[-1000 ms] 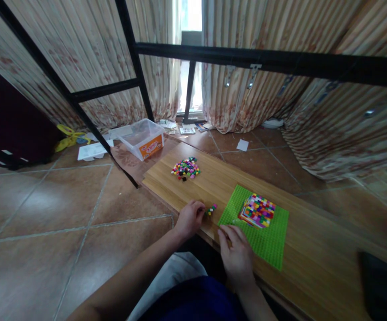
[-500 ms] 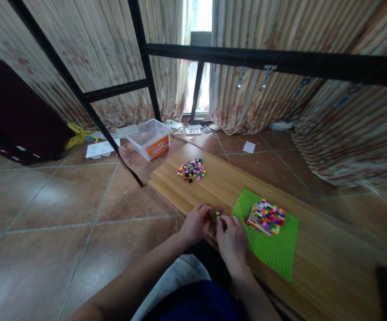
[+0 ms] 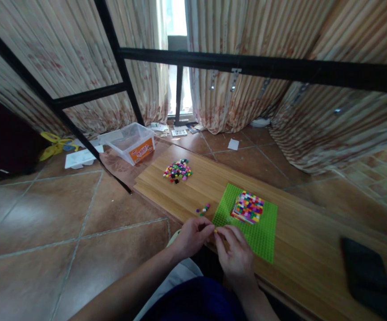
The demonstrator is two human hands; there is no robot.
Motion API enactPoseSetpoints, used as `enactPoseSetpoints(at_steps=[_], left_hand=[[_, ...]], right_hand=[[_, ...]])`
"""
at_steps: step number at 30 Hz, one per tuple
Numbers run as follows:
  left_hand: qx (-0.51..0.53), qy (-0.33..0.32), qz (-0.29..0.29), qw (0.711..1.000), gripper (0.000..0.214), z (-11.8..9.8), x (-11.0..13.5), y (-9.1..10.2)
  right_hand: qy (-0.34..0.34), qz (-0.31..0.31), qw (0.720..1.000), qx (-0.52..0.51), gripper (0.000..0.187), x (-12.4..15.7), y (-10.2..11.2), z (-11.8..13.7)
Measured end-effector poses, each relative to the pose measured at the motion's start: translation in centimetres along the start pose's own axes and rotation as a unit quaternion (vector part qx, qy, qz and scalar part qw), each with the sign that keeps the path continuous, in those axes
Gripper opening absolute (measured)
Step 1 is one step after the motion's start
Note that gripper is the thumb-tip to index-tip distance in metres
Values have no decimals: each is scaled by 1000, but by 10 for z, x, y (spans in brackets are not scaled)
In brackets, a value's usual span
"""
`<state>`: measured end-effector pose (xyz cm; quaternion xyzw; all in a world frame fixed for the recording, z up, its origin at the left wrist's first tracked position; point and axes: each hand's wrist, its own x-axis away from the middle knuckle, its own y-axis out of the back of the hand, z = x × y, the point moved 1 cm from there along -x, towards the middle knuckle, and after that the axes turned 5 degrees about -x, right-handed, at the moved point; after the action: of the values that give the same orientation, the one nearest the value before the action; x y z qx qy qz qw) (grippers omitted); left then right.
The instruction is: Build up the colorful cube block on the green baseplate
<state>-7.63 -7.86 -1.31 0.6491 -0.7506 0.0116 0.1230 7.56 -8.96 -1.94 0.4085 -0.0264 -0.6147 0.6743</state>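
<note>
Head view: grained wooden table (image 3: 307,227) lay flat
Right hand (image 3: 236,254): pinched yellow brick (image 3: 216,231)
Left hand (image 3: 192,236): curled, contents couldn't be told
Green baseplate (image 3: 263,243): was studded

Clear rectangular plastic box (image 3: 121,143) with orange label (image 3: 142,150); left of the box, a flat white object (image 3: 83,157) and a yellow object (image 3: 53,147); right, a square white sheet (image 3: 233,144); behind, pleated beige floral curtains (image 3: 226,111).

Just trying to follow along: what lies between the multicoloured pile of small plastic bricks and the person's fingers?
In the head view, a few loose, coloured plastic bricks on the brown wooden tabletop.
</note>
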Motion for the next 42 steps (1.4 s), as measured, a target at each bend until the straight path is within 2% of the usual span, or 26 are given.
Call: enactPoseSetpoints(at_steps=[4, 10, 18, 22, 24, 27, 28, 30, 32, 36, 39, 42], left_hand=[[20, 21, 28, 999, 26, 2, 3, -6], [-100, 23, 16, 995, 30, -5, 7, -13], [-166, 61, 47, 983, 30, -7, 9, -22], [-93, 86, 59, 990, 29, -9, 4, -25], [-47, 99, 35, 993, 30, -12, -1, -16], [41, 116, -41, 992, 27, -20, -9, 10], [83, 128, -46, 987, 25, -23, -10, 17], [155, 139, -20, 978, 25, -28, -11, 24], [219, 145, 19, 965, 22, -32, -8, 17], [320, 176, 92, 926, 17, -37, 2, -21], [353, 197, 140, 904, 21, -44, 8, -42], [375, 198, 144, 894, 29, -51, 11, -48]], right_hand=[[7, 13, 1000, -10, 16, 5, 2, -2], [-19, 28, 999, -8, 23, 13, 2, -3], [1, 57, 996, 65, 32, 17, 11, -1], [-5, 55, 997, 55, 32, 14, 21, -3], [-27, 14, 999, 37, 28, 13, 34, -8], [-118, -83, 990, -5, 22, 11, 60, -19], [-161, -103, 981, -36, 23, 11, 67, -22], [-225, -129, 958, -120, 26, 9, 75, -25], [-254, -149, 934, -204, 26, 7, 74, -22], [-260, -177, 900, -302, 25, 8, 53, -10], [-251, -171, 893, -332, 21, 12, 41, -3], [-241, -167, 898, -328, 17, 14, 39, -1]])
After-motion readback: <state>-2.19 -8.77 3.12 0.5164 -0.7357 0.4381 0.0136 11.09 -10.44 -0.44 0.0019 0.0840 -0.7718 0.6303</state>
